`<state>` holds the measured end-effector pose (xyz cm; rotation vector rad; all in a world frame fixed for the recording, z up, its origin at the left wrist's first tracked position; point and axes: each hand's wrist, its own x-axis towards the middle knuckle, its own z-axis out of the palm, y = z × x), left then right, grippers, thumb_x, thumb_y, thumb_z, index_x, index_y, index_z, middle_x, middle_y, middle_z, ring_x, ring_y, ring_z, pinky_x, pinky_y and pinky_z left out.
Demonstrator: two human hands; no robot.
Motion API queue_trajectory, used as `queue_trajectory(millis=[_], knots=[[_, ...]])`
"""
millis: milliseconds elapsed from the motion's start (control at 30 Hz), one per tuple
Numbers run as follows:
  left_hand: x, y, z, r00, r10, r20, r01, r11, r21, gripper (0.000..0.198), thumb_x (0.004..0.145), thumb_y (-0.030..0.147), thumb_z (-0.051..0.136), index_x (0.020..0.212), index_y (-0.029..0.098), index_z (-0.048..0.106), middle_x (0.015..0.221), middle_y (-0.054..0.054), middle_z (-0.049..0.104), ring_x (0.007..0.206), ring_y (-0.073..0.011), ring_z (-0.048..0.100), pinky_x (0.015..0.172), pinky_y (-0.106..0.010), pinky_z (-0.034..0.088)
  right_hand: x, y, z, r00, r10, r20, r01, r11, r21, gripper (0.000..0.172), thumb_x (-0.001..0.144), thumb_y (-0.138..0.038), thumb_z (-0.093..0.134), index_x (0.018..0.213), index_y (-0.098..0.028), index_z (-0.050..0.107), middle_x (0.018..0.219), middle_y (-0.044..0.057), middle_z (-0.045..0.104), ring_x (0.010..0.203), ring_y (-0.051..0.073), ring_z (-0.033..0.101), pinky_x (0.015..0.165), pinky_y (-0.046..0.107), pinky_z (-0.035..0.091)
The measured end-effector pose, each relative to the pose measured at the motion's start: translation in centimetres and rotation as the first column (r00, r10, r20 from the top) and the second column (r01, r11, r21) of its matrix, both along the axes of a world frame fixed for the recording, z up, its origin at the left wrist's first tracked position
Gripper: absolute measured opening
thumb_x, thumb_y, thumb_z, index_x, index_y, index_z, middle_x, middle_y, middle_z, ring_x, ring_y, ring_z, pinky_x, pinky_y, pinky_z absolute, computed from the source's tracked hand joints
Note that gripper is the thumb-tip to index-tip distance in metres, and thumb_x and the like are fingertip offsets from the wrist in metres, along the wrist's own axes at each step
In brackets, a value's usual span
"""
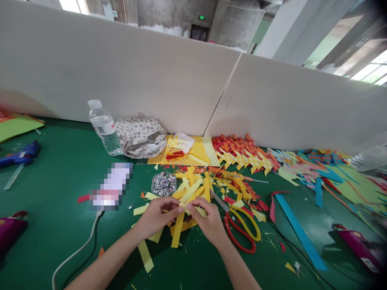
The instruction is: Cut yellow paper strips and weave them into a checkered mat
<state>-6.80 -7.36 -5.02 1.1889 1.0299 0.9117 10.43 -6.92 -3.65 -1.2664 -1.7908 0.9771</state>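
Note:
My left hand (161,215) and my right hand (207,217) meet at the middle of the table, thumbs and fingertips pinched close together. Between them they grip pale yellow paper strips (193,190) that cross one another; the exact fold is hidden by my fingers. Loose yellow paper strips (178,233) lie under and around both hands. Right beside my right hand rest scissors (238,221) with one red and one yellow handle loop, blades spread a little. A round clear container of googly eyes (164,183) stands just beyond my left hand.
Left are a water bottle (105,129), a patterned cloth bag (140,139), a blurred phone (111,185) on a white cable and a blue glue gun (22,155). Woven paper fish (242,155) lie along the white partition (136,72). A yellow glue gun (238,181) sits among scraps.

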Motion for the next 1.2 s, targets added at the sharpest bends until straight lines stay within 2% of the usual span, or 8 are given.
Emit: queue_trajectory(millis=[233,367,467,700,833,967,1067,1200], knots=[[-1.6,1.1,1.0,0.862,0.433,0.261,-0.393,0.899,-0.193,0.014,0.067,0.027,0.068,0.072,0.016,0.063,0.068,0.0,0.06,0.057,-0.0084,0.053,0.047,-0.014,0.043,0.5,0.0,-0.4,0.97,-0.223,-0.095,0.231,0.969,0.085,0.026,0.088,-0.03,0.038,0.084,-0.019,0.061,0.073,0.003,0.061,0.068,0.017,0.056,0.058,0.024,0.044],[-2.8,1.8,1.5,0.652,0.619,0.438,-0.53,0.785,-0.319,0.017,0.064,0.025,0.071,0.076,0.017,0.061,0.067,0.002,0.061,0.055,-0.0081,0.055,0.049,-0.016,0.046,-0.8,-0.5,-0.7,0.988,0.026,0.154,-0.064,0.965,0.253,0.014,0.083,-0.021,0.049,0.09,-0.02,0.061,0.085,0.005,0.063,0.082,0.019,0.056,0.071,0.031,0.046],[-3.1,2.0,1.3,0.598,0.661,0.453,-0.57,0.748,-0.339,0.018,0.062,0.023,0.072,0.075,0.017,0.061,0.063,0.003,0.06,0.052,-0.0073,0.054,0.048,-0.015,0.045,-2.6,-1.3,-1.3,0.861,0.263,0.434,-0.42,0.851,0.317,0.035,0.081,-0.009,0.045,0.113,-0.022,0.051,0.109,0.005,0.06,0.1,0.02,0.05,0.09,0.039,0.038],[-2.7,2.0,0.0,0.621,0.615,0.485,-0.541,0.785,-0.302,0.014,0.066,0.023,0.07,0.075,0.017,0.062,0.065,0.005,0.056,0.055,-0.0052,0.05,0.047,-0.013,0.04,-4.7,-2.4,-2.7,0.684,0.174,0.709,-0.613,0.664,0.428,0.034,0.086,-0.01,0.039,0.117,-0.018,0.048,0.094,0.006,0.066,0.09,0.021,0.053,0.092,0.047,0.034],[-2.7,2.0,0.0,0.682,0.568,0.461,-0.501,0.822,-0.271,0.012,0.069,0.026,0.067,0.069,0.017,0.058,0.048,0.008,0.041,0.043,-0.0037,0.036,0.042,-0.013,0.033,-4.0,-2.4,-2.9,0.83,0.137,0.54,-0.465,0.704,0.537,0.028,0.084,-0.008,0.043,0.107,-0.018,0.056,0.085,0.005,0.068,0.074,0.019,0.054,0.072,0.037,0.044],[-2.7,1.8,0.3,0.716,0.542,0.44,-0.461,0.84,-0.286,0.014,0.07,0.028,0.065,0.069,0.018,0.057,0.043,0.01,0.033,0.039,-0.0037,0.029,0.039,-0.014,0.028,-2.8,-2.0,-2.3,0.999,0.049,0.012,-0.049,0.868,0.495,0.027,0.078,-0.004,0.048,0.09,-0.023,0.063,0.079,0.002,0.067,0.072,0.016,0.058,0.062,0.029,0.047],[-2.7,1.7,0.3,0.729,0.526,0.439,-0.424,0.85,-0.314,0.016,0.069,0.03,0.066,0.069,0.018,0.056,0.044,0.01,0.035,0.038,-0.0035,0.03,0.039,-0.014,0.028,-2.0,-1.4,-1.8,0.935,-0.207,-0.287,0.255,0.957,0.14,0.011,0.074,-0.013,0.057,0.078,-0.021,0.064,0.074,0.003,0.063,0.067,0.016,0.058,0.056,0.026,0.047],[-2.7,1.7,0.4,0.746,0.5,0.44,-0.386,0.863,-0.326,0.015,0.068,0.029,0.066,0.071,0.017,0.056,0.047,0.009,0.04,0.04,-0.0033,0.034,0.04,-0.014,0.029,-1.2,-0.3,-1.6,0.78,-0.437,-0.448,0.402,0.898,-0.177,0.007,0.069,-0.023,0.063,0.073,-0.017,0.064,0.069,0.001,0.056,0.059,0.013,0.051,0.051,0.024,0.044]])
